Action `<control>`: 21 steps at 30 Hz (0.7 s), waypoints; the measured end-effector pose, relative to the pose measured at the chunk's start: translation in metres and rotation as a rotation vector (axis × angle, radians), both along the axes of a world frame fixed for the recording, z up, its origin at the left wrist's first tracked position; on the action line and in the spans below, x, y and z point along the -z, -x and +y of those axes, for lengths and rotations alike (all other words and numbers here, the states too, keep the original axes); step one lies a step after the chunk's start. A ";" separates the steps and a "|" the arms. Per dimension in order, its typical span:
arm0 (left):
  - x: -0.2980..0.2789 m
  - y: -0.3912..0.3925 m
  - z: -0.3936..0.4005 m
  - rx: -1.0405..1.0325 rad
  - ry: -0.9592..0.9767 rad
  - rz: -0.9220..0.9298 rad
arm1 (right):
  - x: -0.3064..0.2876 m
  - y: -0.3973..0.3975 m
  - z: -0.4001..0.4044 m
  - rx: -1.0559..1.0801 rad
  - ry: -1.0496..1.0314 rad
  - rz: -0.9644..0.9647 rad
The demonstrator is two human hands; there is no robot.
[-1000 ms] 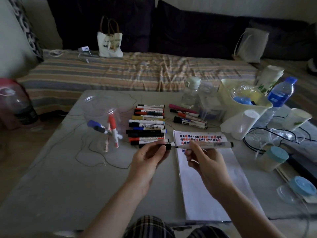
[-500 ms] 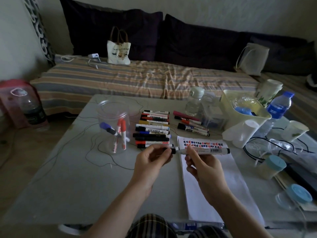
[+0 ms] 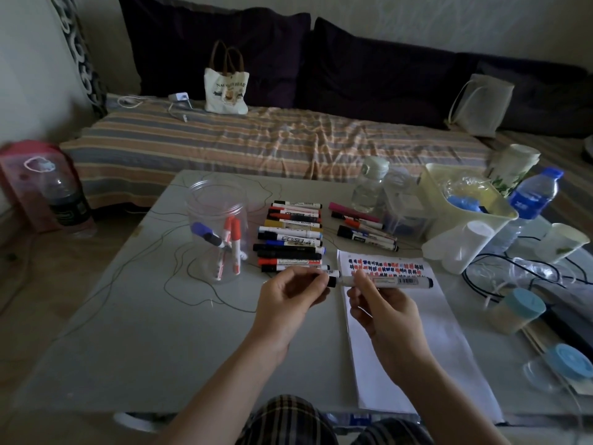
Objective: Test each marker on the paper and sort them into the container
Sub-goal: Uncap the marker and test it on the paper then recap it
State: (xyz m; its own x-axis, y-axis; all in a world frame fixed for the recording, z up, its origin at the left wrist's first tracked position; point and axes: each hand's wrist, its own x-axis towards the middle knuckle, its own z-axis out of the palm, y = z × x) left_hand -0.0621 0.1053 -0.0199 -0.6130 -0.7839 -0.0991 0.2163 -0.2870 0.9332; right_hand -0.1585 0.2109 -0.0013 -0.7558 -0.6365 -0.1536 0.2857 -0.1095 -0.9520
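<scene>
Marker [image 3: 390, 281] held level above the paper [image 3: 414, 342] by the right hand [image 3: 383, 311]. Left hand [image 3: 293, 298] pinches its black cap [image 3: 332, 281] at the tip.

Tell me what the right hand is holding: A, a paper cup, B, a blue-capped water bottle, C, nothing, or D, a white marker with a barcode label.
D: the right hand grips a white marker with a barcode label, held level above the paper.
</scene>
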 end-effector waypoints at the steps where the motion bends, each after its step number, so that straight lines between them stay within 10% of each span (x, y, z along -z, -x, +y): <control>1: 0.001 0.000 0.000 0.001 0.010 -0.007 | 0.000 0.000 0.000 0.001 0.009 -0.014; 21: -0.007 0.004 0.002 0.006 0.052 0.034 | -0.007 0.006 0.001 -0.107 -0.011 -0.171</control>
